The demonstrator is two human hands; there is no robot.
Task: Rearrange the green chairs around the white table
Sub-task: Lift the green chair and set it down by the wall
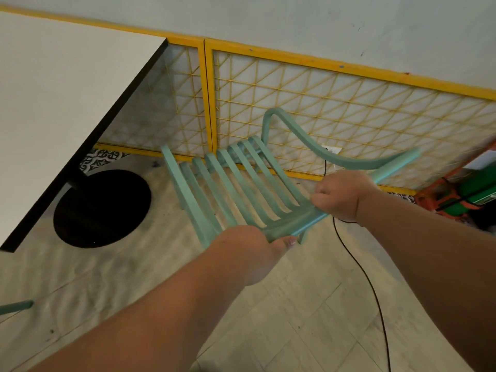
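Head view — both hands, L hand & R hand, grip chair rail.

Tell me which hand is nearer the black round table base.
Left. The left hand grips the green chair at its near edge, just right of the black round base. The right hand grips the same edge farther right, with the chair's slats between it and the base.

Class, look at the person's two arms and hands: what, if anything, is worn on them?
Both forearms are bare, no sleeves in view. The left hand shows no glove or ring. The right hand is also ungloved; a thin dark band appears to circle its wrist.
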